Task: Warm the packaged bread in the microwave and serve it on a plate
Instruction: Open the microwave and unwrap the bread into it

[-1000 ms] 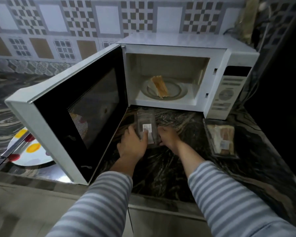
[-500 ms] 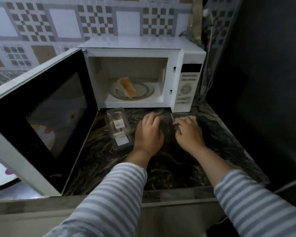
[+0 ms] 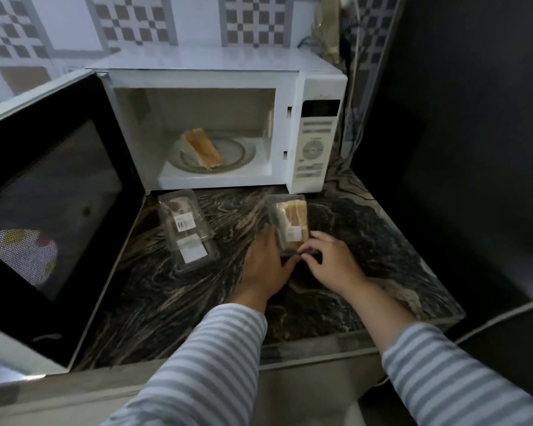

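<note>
There are one microwave (image 3: 225, 118), one bread piece (image 3: 203, 146) on its turntable, two clear packs (image 3: 186, 226) (image 3: 290, 222), two hands (image 3: 266, 265) (image 3: 333, 263).

A home kitchen, dimly lit. A white microwave (image 3: 225, 118) stands on a dark, marble-veined desk (image 3: 366, 241) with its door (image 3: 53, 216) swung wide open and a piece of bread (image 3: 202, 146) on the glass turntable (image 3: 237, 152) inside. The wall (image 3: 136, 20) behind is covered in patterned tiles, checkered and plain squares in grey, white and brown. Power cords (image 3: 351, 87) hang down in the corner beside the microwave. Two clear plastic food packs (image 3: 186, 229) lie on the desk.
</note>
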The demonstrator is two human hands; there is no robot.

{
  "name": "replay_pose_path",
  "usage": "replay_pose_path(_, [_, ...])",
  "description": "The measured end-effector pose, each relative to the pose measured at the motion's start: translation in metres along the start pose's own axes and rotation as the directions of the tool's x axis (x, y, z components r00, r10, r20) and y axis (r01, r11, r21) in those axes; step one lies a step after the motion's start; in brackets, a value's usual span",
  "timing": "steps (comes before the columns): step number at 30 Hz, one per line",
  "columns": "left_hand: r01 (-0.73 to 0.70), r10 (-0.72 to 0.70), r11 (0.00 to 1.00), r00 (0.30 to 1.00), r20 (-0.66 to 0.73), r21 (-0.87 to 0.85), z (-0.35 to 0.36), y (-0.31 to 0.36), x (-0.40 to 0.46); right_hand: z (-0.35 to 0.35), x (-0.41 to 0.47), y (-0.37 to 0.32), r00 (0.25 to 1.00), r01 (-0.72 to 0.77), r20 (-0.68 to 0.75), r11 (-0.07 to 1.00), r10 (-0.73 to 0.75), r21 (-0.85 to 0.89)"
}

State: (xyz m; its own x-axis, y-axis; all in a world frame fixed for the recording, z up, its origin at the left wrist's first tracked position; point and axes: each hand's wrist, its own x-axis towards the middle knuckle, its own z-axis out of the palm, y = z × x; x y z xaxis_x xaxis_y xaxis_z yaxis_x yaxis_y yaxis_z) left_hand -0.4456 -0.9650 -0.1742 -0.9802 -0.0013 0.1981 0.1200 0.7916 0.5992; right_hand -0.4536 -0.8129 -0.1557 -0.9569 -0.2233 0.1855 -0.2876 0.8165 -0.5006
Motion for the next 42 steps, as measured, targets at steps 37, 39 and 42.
replay_pose_path(37, [0.127,-0.131,0.974,0.991,0.004,0.186,-0.044,-0.052,-0.014,0.048,0.018,-0.043,0.866,0.457,-0.252,0.889,-0.432,0.044])
replay_pose_path(39, [0.136,-0.135,0.983,0.991,-0.011,0.120,-0.045,-0.050,-0.015,0.048,0.016,-0.043,0.872,0.434,-0.289,0.897,-0.394,0.087])
replay_pose_path(42, [0.085,-0.085,0.996,0.993,-0.085,-0.006,-0.048,-0.043,-0.016,0.046,0.015,-0.040,0.892,0.311,-0.413,0.912,-0.184,0.266])
